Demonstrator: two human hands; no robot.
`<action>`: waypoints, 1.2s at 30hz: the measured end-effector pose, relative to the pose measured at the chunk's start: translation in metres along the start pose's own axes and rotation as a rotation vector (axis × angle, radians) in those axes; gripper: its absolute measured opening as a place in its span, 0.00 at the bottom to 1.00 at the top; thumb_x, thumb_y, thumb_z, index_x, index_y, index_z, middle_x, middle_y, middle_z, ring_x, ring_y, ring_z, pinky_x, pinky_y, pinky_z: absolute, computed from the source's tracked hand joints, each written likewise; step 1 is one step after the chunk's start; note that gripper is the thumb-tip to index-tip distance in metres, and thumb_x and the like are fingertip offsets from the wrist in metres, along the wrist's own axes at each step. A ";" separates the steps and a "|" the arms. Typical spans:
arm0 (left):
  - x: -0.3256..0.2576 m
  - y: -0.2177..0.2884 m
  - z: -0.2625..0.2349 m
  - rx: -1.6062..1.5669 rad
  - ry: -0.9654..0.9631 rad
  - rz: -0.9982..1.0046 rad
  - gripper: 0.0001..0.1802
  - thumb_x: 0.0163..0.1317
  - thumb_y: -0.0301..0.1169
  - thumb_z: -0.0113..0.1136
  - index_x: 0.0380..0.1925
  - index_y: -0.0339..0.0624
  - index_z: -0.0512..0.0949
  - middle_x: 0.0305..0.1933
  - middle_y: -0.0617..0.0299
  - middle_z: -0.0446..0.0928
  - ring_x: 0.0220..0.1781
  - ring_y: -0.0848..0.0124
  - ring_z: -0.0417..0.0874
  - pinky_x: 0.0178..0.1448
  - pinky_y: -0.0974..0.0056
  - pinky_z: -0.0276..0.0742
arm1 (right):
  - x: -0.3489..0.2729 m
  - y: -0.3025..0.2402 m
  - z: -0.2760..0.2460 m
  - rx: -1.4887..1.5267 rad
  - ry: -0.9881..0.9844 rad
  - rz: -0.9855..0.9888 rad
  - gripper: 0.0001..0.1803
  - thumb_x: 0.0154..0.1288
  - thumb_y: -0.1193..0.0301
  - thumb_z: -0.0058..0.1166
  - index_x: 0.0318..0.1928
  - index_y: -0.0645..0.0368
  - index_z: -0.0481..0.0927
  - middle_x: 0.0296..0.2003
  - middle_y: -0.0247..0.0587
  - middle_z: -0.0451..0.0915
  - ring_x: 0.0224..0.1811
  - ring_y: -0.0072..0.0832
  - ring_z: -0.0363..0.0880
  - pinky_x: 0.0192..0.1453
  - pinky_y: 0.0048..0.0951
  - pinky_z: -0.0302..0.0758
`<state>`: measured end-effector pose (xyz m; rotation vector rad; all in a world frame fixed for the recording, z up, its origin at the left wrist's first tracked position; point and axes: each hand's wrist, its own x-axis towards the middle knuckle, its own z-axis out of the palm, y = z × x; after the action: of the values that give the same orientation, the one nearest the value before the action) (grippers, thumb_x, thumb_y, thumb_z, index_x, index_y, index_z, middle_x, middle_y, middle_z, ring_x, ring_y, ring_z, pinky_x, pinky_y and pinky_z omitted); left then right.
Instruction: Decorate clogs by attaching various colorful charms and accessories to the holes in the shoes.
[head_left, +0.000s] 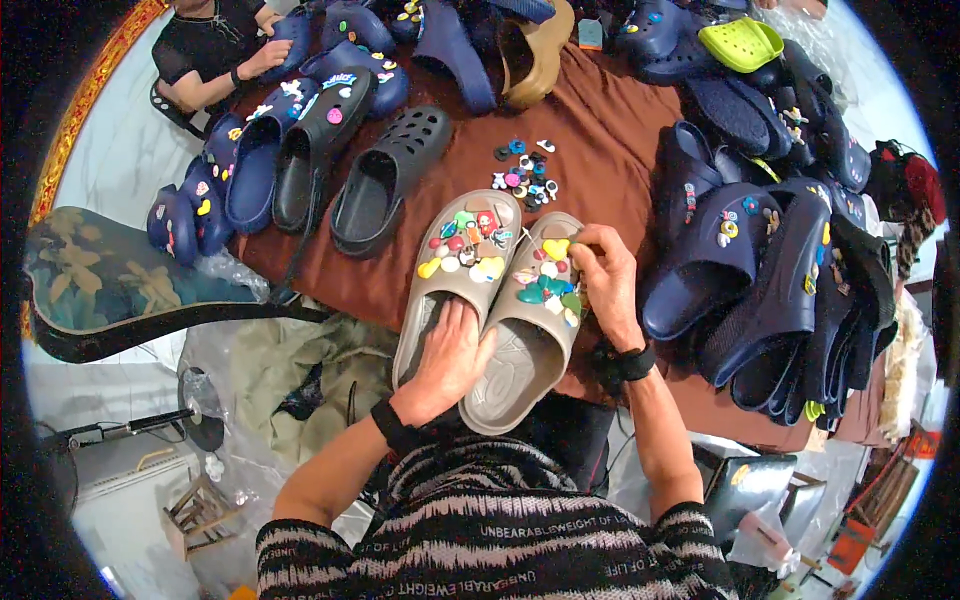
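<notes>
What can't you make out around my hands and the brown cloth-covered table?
All in the head view:
Left hand: fingertips hidden under the upper of the left taupe rubbery clog.
Right hand: whether it holds anything; its fingers cover the spot.
Small multicoloured loose charms: many too small to identify.
Black-shirted co-worker: head cut off by the top edge.

Two beige clogs (458, 285), one mustard-brown shoe (543, 72), one lime-green clog (741, 44) and three black wristbands (636, 363)

Left hand (447, 355) partly hidden inside beige clog (475, 288); co-worker (203, 50) cut off at top
</notes>
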<state>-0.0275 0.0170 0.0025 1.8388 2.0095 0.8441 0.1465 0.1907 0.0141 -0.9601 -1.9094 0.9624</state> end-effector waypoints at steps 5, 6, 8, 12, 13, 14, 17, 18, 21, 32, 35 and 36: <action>0.001 0.001 0.002 -0.006 -0.013 -0.017 0.26 0.64 0.34 0.58 0.56 0.26 0.65 0.52 0.37 0.69 0.57 0.41 0.71 0.58 0.44 0.73 | -0.002 0.015 -0.007 0.462 0.193 0.354 0.05 0.70 0.72 0.55 0.37 0.60 0.77 0.31 0.26 0.76 0.33 0.16 0.71 0.38 0.19 0.70; 0.002 0.000 0.002 -0.007 -0.010 -0.021 0.26 0.64 0.34 0.57 0.56 0.26 0.65 0.52 0.37 0.69 0.57 0.41 0.70 0.58 0.44 0.73 | -0.003 0.019 -0.005 0.505 0.195 0.339 0.05 0.70 0.72 0.55 0.38 0.60 0.78 0.31 0.26 0.76 0.33 0.17 0.71 0.38 0.19 0.69; 0.003 0.000 0.002 -0.013 -0.014 -0.018 0.26 0.64 0.34 0.57 0.56 0.26 0.65 0.52 0.37 0.69 0.57 0.41 0.70 0.58 0.45 0.73 | 0.005 0.022 -0.006 0.442 0.174 0.312 0.05 0.70 0.72 0.55 0.38 0.61 0.78 0.31 0.27 0.76 0.34 0.17 0.71 0.39 0.20 0.70; -0.003 0.001 -0.007 0.008 -0.009 -0.023 0.26 0.65 0.36 0.56 0.55 0.26 0.66 0.52 0.36 0.69 0.58 0.40 0.70 0.58 0.44 0.72 | 0.021 -0.019 -0.009 0.222 -0.034 0.280 0.05 0.66 0.73 0.56 0.39 0.62 0.78 0.31 0.38 0.79 0.35 0.24 0.76 0.42 0.29 0.74; 0.003 0.004 -0.002 0.010 -0.017 -0.002 0.26 0.65 0.36 0.56 0.55 0.25 0.66 0.52 0.36 0.69 0.58 0.40 0.70 0.58 0.44 0.72 | 0.022 0.001 -0.011 -0.043 -0.043 0.059 0.08 0.63 0.74 0.58 0.42 0.62 0.77 0.35 0.47 0.79 0.36 0.38 0.80 0.45 0.38 0.76; 0.001 -0.001 0.001 0.030 -0.072 -0.042 0.27 0.65 0.37 0.56 0.55 0.24 0.65 0.53 0.35 0.69 0.59 0.39 0.69 0.59 0.44 0.71 | 0.024 -0.007 -0.007 -0.233 -0.067 -0.115 0.11 0.61 0.74 0.58 0.45 0.58 0.78 0.40 0.49 0.77 0.39 0.49 0.79 0.44 0.44 0.77; -0.002 -0.003 0.004 0.049 0.033 0.024 0.27 0.66 0.37 0.56 0.55 0.24 0.65 0.55 0.34 0.69 0.59 0.39 0.70 0.59 0.44 0.71 | 0.032 -0.018 -0.001 -0.471 -0.213 -0.150 0.12 0.62 0.72 0.56 0.47 0.56 0.79 0.43 0.50 0.76 0.40 0.52 0.80 0.44 0.49 0.77; -0.002 -0.004 0.004 0.024 -0.011 -0.006 0.27 0.65 0.37 0.56 0.55 0.24 0.65 0.55 0.33 0.69 0.59 0.39 0.70 0.59 0.44 0.72 | 0.033 -0.019 0.000 -0.536 -0.258 -0.114 0.12 0.62 0.72 0.55 0.47 0.55 0.79 0.43 0.50 0.77 0.40 0.53 0.80 0.45 0.50 0.78; -0.003 -0.001 0.000 -0.002 -0.032 -0.030 0.28 0.65 0.36 0.57 0.56 0.24 0.65 0.55 0.33 0.69 0.58 0.38 0.70 0.60 0.44 0.72 | 0.035 -0.027 -0.003 -0.566 -0.309 -0.174 0.12 0.62 0.71 0.55 0.46 0.55 0.80 0.42 0.51 0.76 0.39 0.52 0.81 0.44 0.49 0.78; 0.006 -0.004 0.003 0.021 0.011 0.017 0.28 0.65 0.36 0.57 0.56 0.23 0.65 0.54 0.34 0.69 0.59 0.39 0.70 0.60 0.45 0.72 | 0.050 -0.022 -0.004 -0.568 -0.366 -0.321 0.12 0.56 0.72 0.60 0.41 0.58 0.77 0.41 0.49 0.75 0.42 0.50 0.80 0.46 0.47 0.77; 0.011 0.003 -0.005 -0.001 0.008 0.010 0.28 0.65 0.36 0.56 0.56 0.22 0.66 0.55 0.34 0.69 0.59 0.39 0.70 0.60 0.45 0.72 | 0.050 -0.031 -0.007 -0.578 -0.344 -0.386 0.10 0.57 0.72 0.58 0.40 0.58 0.76 0.39 0.48 0.76 0.41 0.49 0.80 0.44 0.47 0.77; 0.008 0.006 -0.009 -0.020 -0.033 -0.011 0.28 0.65 0.36 0.56 0.56 0.22 0.66 0.55 0.33 0.69 0.60 0.39 0.69 0.60 0.44 0.72 | 0.046 -0.030 -0.008 -0.584 -0.336 -0.380 0.09 0.57 0.72 0.57 0.39 0.58 0.76 0.37 0.47 0.76 0.40 0.48 0.80 0.43 0.46 0.77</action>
<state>-0.0286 0.0233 0.0143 1.8175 1.9829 0.8227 0.1258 0.2199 0.0573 -0.7244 -2.6193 0.3544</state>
